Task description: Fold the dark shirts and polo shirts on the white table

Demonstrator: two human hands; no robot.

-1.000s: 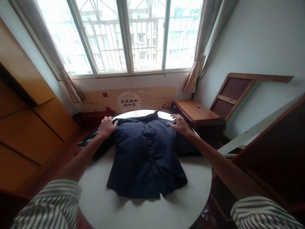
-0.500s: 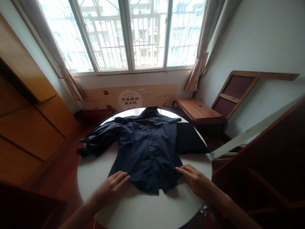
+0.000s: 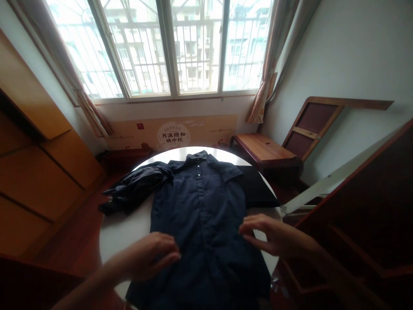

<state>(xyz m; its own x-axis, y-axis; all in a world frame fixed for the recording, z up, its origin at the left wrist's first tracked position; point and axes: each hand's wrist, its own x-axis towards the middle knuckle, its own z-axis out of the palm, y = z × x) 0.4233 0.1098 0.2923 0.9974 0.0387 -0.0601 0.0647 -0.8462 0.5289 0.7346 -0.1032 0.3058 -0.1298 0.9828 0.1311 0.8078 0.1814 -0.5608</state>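
Observation:
A dark navy short-sleeved button-up shirt (image 3: 198,215) lies spread front up, its collar at the far side and its hem towards me. Over its left half hovers my left hand (image 3: 155,254), fingers loosely bent and thumb apart, holding nothing. Above the shirt's right edge is my right hand (image 3: 266,230), with a gap between thumb and fingers and nothing held. The shirt covers much of a round white table (image 3: 124,241). A crumpled dark garment (image 3: 138,183) sits at the left, and a flat black folded cloth (image 3: 260,187) at the right, partly under the shirt.
Beyond the table are a barred window (image 3: 196,51) and a printed banner (image 3: 174,131). A wooden bench (image 3: 267,146) stands at the back right, near a leaning wooden frame (image 3: 312,125). Wooden cabinets (image 3: 35,176) line the left side. A dark wooden panel (image 3: 364,206) rises close on the right.
Both hands have let go of the shirt's hem. The shirt has come towards me and lies flatter and longer, with its collar and buttons now showing.

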